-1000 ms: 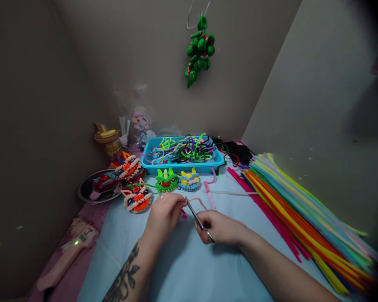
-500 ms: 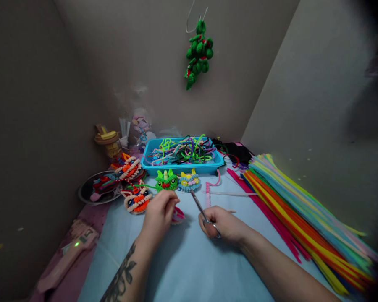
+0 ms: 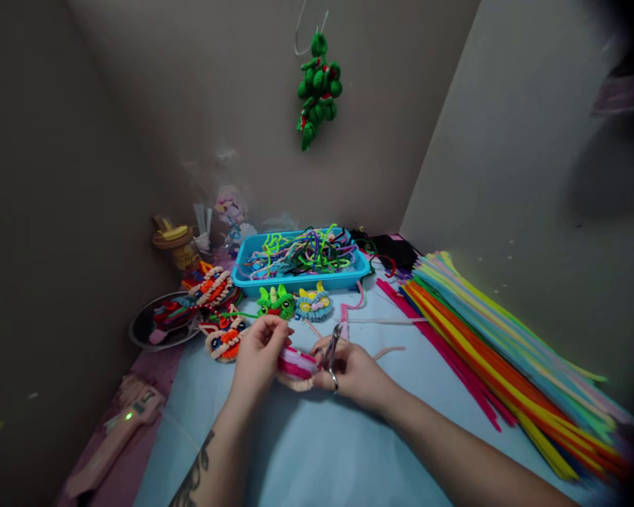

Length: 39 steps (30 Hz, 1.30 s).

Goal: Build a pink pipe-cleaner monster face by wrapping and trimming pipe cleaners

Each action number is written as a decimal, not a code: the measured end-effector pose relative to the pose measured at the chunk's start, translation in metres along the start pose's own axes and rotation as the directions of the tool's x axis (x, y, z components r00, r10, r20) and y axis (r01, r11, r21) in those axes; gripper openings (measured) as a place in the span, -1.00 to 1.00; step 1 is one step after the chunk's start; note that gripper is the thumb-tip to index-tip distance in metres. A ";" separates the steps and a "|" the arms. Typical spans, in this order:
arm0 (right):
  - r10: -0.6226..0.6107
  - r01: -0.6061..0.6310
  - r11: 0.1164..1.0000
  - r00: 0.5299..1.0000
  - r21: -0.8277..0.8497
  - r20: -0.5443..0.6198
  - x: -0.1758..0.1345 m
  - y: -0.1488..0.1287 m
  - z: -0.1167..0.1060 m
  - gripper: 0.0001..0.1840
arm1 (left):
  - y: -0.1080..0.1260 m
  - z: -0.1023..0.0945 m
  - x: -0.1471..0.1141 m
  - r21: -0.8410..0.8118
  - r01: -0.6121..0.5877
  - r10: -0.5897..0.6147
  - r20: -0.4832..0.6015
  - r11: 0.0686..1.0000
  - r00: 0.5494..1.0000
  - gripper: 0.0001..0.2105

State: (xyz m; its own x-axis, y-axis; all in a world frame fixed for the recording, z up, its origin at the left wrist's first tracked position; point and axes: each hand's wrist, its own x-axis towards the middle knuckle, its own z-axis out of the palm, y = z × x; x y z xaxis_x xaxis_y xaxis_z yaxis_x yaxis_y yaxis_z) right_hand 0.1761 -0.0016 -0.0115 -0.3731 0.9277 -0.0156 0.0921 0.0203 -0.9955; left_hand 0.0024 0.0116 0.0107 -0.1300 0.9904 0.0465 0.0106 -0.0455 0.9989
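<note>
Between my two hands is a pink and magenta pipe-cleaner piece point(image 3: 298, 364) with a cream strip along its lower edge. My left hand point(image 3: 264, 348) is closed on its left end, fingers pinched together. My right hand point(image 3: 351, 370) has the metal scissors point(image 3: 335, 341) in its grip, a finger through a loop, and its fingertips touch the piece's right end. Just beyond my hands sit a green pipe-cleaner animal face point(image 3: 275, 303) and a blue and yellow one point(image 3: 313, 304). An orange and cream face point(image 3: 225, 343) lies left of my left hand.
A blue tray point(image 3: 296, 285) of tangled pipe-cleaner scraps stands behind. Bundles of colourful pipe cleaners point(image 3: 486, 352) lie at right. A metal bowl point(image 3: 137, 341), a pink glue gun point(image 3: 121, 429) and a brown-lidded cup point(image 3: 174, 243) are at left. A green ornament point(image 3: 318, 91) hangs on the wall.
My right hand has moved left to the pink piece, and the scissors have turned more upright. More of the pink piece shows, tipped into view. The camera view has shifted slightly.
</note>
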 end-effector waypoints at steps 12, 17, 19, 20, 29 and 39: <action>0.101 -0.124 0.950 0.990 0.286 0.095 0.001 -0.001 -0.016 -0.53 | 0.006 -0.009 0.001 -0.039 0.144 -0.131 0.227 0.989 0.965 -0.59; 0.086 -0.115 0.969 0.987 0.218 0.138 0.000 -0.005 -0.021 -0.53 | 0.003 -0.014 0.002 0.084 0.219 -0.235 0.357 0.972 0.904 -0.61; 0.069 -0.099 0.978 0.984 0.184 0.165 0.000 -0.005 -0.023 -0.56 | 0.000 -0.015 0.002 0.074 0.266 -0.273 0.386 0.961 0.881 -0.62; 0.060 -0.092 0.980 0.982 0.177 0.178 0.000 -0.004 -0.024 -0.56 | 0.000 -0.015 0.001 0.063 0.287 -0.288 0.398 0.956 0.871 -0.63; 0.050 -0.123 0.970 0.944 0.208 0.325 -0.002 -0.001 -0.028 -0.57 | 0.002 -0.017 0.000 -0.264 0.502 -0.325 0.505 0.824 0.799 -0.62; -0.014 -0.099 0.951 0.931 0.292 0.364 -0.003 -0.003 -0.029 -0.50 | -0.002 -0.012 -0.001 -0.416 0.469 -0.256 0.472 0.779 0.843 -0.64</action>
State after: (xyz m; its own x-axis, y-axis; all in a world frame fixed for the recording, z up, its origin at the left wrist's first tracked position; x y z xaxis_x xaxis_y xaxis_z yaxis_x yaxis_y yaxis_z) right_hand 0.2035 0.0059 -0.0055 -0.6848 0.7280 -0.0341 -0.1449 -0.1818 -0.9726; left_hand -0.0097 0.0095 0.0088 0.3557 0.9086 -0.2189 -0.4652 0.3752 0.8018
